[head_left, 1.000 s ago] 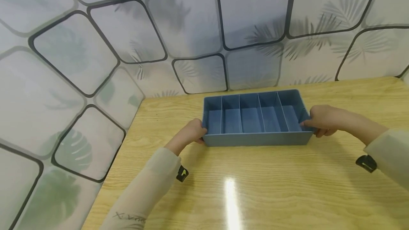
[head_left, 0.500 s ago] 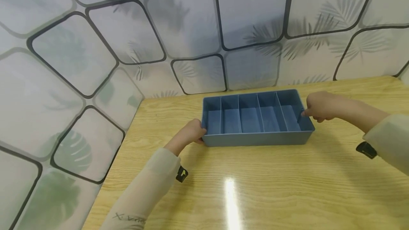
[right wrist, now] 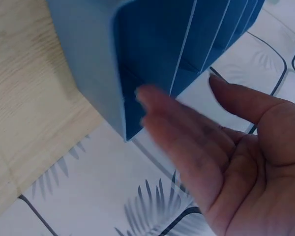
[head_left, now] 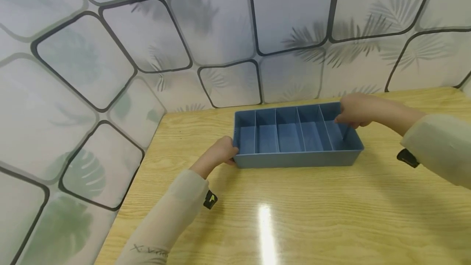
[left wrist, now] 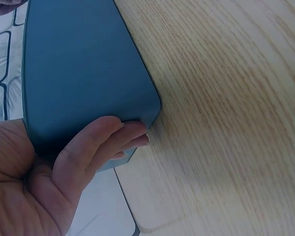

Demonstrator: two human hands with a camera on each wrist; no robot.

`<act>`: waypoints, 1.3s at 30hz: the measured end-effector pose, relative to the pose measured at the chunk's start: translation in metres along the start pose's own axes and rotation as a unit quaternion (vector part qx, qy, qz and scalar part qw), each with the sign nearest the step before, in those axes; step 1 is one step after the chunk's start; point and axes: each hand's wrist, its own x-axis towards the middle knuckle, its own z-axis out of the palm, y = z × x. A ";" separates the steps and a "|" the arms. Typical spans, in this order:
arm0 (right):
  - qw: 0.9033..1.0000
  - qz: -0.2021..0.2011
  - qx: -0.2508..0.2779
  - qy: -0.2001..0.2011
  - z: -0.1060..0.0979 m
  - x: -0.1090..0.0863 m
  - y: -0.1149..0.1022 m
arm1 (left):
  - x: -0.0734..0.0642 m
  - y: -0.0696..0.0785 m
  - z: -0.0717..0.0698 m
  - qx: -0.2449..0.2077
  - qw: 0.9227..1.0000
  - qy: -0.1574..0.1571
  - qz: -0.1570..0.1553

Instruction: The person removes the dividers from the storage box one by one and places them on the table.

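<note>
Five-compartment blue tray (head_left: 298, 160) sat on the wood-grain tabletop (head_left: 294, 212) betw. both hands, which were well apart. L hand (head_left: 220, 150) gripped the end corner beside it; R hand (head_left: 358, 109) hung over the opp. end, thumb apart from fingers (right wrist: 187, 155), nothing held; rim contact there couldn't be confirmed. Material: prob. thin plastic, light, stiff, slightly slippery; recommended hold was the end walls, not the dividers (head_left: 325, 130). L wrist view showed L fingers (left wrist: 83, 147) along the outer wall, hidden in head view; R wrist view alone showed R palm.
</note>
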 end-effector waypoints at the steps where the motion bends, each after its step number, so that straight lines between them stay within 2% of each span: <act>1: 1.000 0.008 0.009 -0.003 -0.002 0.002 -0.002 | 0.000 0.000 0.000 0.000 1.000 0.000 -0.001; 5: 0.998 0.038 0.042 -0.018 -0.007 0.008 -0.006 | 0.000 0.001 -0.001 -0.003 1.000 0.003 -0.002; 8: 0.997 0.051 0.047 -0.019 -0.007 0.012 -0.010 | 0.000 0.001 -0.001 -0.006 1.000 0.004 -0.001; 14: 0.997 0.058 0.058 -0.003 -0.005 0.018 -0.013 | -0.004 0.001 -0.001 -0.006 1.000 0.005 0.000; 18: 0.994 0.066 0.087 -0.024 -0.004 0.023 -0.015 | -0.005 0.001 -0.001 -0.001 1.000 0.004 0.000; 21: 0.994 0.062 0.081 -0.035 -0.006 0.027 -0.016 | -0.004 0.001 -0.002 0.000 1.000 0.001 0.001; 22: 0.996 0.049 0.064 -0.032 -0.007 0.028 -0.016 | -0.004 0.001 -0.002 0.000 1.000 0.001 0.001; 25: 0.999 -0.038 -0.034 -0.007 -0.009 0.033 -0.016 | -0.003 0.001 -0.003 -0.001 1.000 -0.002 0.003; 28: 0.984 -0.136 -0.114 0.021 -0.011 0.037 -0.015 | -0.003 0.002 -0.005 0.000 1.000 -0.004 0.005; 30: 0.975 -0.176 -0.133 0.025 -0.011 0.038 -0.015 | -0.003 0.002 -0.005 0.001 1.000 -0.006 0.006; 33: 0.971 -0.197 -0.137 0.006 -0.010 0.039 -0.015 | -0.004 0.002 -0.005 -0.004 1.000 -0.008 0.004; 37: 0.971 -0.196 -0.134 -0.014 -0.007 0.039 -0.017 | -0.004 0.002 -0.004 -0.008 1.000 -0.007 0.002; 39: 0.971 -0.194 -0.140 -0.004 -0.005 0.039 -0.019 | -0.004 0.001 -0.004 -0.008 1.000 -0.007 0.002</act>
